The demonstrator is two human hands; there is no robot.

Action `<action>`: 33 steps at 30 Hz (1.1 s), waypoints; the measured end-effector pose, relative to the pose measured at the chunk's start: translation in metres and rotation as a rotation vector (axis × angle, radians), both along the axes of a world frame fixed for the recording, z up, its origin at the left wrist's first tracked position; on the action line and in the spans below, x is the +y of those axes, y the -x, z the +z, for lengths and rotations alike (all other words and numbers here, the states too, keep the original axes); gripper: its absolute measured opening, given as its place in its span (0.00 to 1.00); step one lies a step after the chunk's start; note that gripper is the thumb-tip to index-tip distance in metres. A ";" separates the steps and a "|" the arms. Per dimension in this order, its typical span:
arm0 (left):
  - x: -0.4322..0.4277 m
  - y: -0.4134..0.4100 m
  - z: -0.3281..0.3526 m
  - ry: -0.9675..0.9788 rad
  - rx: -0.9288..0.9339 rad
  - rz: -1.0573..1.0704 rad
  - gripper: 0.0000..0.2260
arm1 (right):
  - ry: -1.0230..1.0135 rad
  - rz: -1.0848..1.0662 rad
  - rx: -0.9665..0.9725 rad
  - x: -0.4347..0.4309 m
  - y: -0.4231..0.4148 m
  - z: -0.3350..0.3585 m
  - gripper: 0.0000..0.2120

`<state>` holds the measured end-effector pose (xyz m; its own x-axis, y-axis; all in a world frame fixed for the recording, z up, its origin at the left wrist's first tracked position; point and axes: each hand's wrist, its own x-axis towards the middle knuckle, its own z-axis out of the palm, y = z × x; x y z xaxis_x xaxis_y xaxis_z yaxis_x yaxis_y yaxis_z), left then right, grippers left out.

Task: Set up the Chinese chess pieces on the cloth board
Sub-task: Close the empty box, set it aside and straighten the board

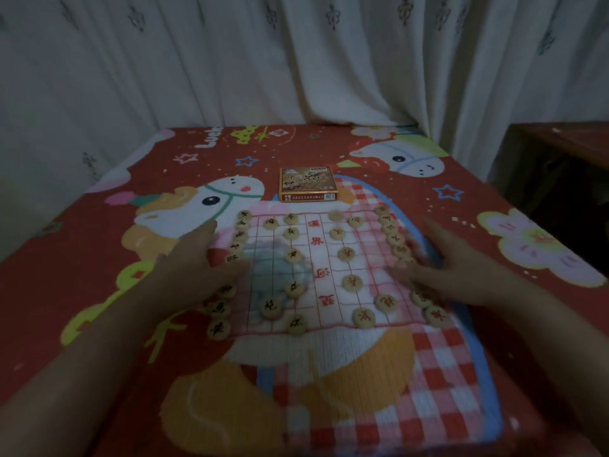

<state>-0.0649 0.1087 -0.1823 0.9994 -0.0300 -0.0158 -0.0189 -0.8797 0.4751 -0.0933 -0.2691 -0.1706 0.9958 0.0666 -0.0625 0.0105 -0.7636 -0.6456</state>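
The left hand (pixel 194 262) lies side-on over the left edge of the cloth board (pixel 333 319), thumb uppermost and fingers reaching in across the middle of the edge row. The dim light does not show whether it pinches a piece or only touches the cloth. The right hand (pixel 441 265) mirrors it over the right edge. Its fingers point inward and are smeared by motion blur, so its grip cannot be told either. Under and around the left hand, black-lettered pieces (pixel 244 215) run in a column down the board's left edge, from the far left corner to the near left corner. The middle ones are hidden by the fingers. Red-lettered pieces (pixel 435 316) line the right edge in the same way, partly covered by the right hand. Further in, a looser column of black-lettered discs stands on the left half and a matching column of red-lettered ones on the right half. The two columns sit on either side of the red characters printed down the board's centre strip. The thin white board lies flat on a red cartoon-printed blanket (pixel 82 258), nearer its far edge than its near edge. A flat yellow-brown box (pixel 308 184) sits on the blanket just beyond the board's far edge, about midway along it. Behind the blanket's far edge hangs a pale patterned curtain (pixel 296 61). A dark piece of wooden furniture (pixel 560 159) stands off the far right corner.
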 end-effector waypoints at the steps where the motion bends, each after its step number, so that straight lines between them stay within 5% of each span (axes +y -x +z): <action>1: -0.001 0.008 -0.003 0.007 -0.008 0.014 0.53 | 0.011 -0.003 0.001 0.000 0.008 -0.001 0.46; 4: -0.009 0.026 -0.007 0.054 -0.015 0.048 0.48 | 0.107 -0.060 0.009 0.001 0.018 -0.009 0.54; 10: -0.013 0.037 -0.020 -0.010 -0.009 0.115 0.57 | 0.189 -0.137 0.048 0.015 0.026 -0.012 0.54; 33: -0.016 0.038 -0.026 -0.142 -0.019 0.144 0.52 | 0.315 -0.178 0.096 0.025 0.030 -0.004 0.54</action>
<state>-0.1028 0.0925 -0.2082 0.9933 0.1148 0.0096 0.1044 -0.9322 0.3466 -0.1232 -0.2437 -0.1746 0.9787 -0.1442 -0.1464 -0.1894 -0.9093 -0.3706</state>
